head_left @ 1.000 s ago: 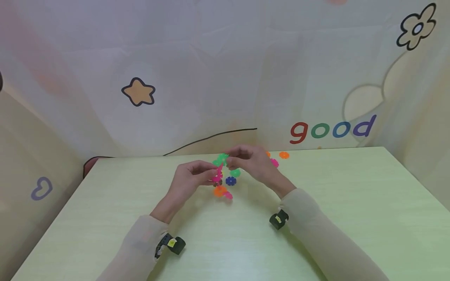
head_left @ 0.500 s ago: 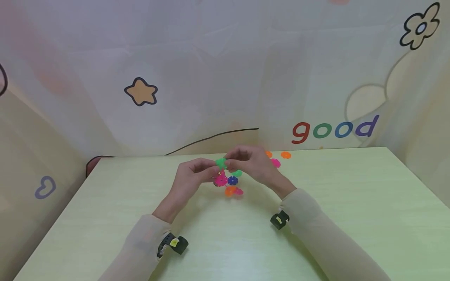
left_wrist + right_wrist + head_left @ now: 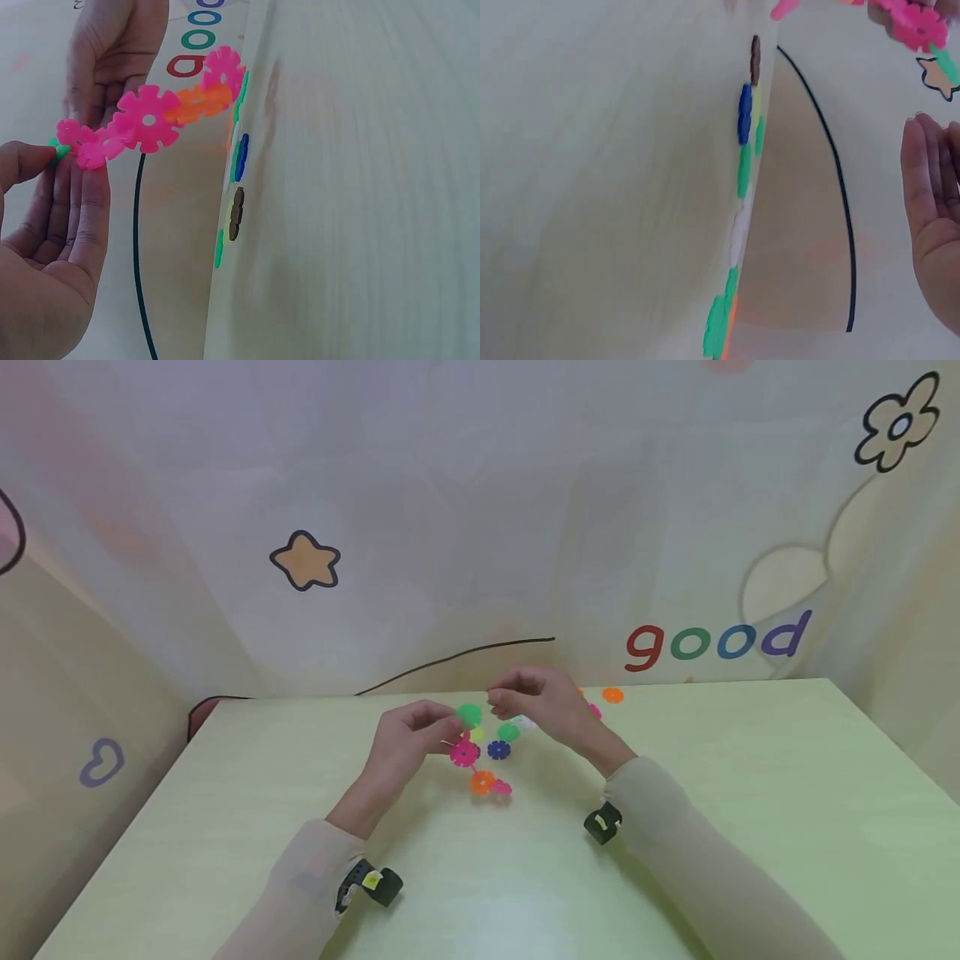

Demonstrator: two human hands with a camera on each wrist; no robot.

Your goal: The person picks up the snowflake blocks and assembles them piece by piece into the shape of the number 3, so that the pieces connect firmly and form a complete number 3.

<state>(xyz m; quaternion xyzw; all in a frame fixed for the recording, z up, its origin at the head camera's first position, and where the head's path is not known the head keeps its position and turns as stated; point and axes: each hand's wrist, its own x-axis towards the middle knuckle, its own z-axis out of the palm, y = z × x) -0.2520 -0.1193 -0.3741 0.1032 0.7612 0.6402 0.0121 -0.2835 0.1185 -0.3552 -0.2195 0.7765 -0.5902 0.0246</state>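
Note:
My left hand (image 3: 408, 743) pinches a chain of linked plastic snowflake discs by its upper end, clear of the table. At the fingertips sits a green disc (image 3: 469, 715). Below it hang a pink disc (image 3: 464, 753), an orange disc (image 3: 482, 782) and another pink one (image 3: 501, 787) at the tail. The left wrist view shows the thumb on the green disc (image 3: 58, 151), with two pink discs following along the row. Just right of the chain is my right hand (image 3: 543, 706), apart from it. Its fingers look relaxed and hold nothing in the right wrist view.
Loose discs lie towards the table's back edge: a dark blue disc (image 3: 498, 750), a loose green disc (image 3: 508, 732), a brown disc (image 3: 237, 214), and an orange one (image 3: 612, 695) farther right. A printed cloth (image 3: 450, 527) hangs behind the table (image 3: 675, 860).
The right hand brought the green disc to the chain's top and has let go, drawing slightly right. The left fingers now hold the chain at the green disc; its tail swung right.

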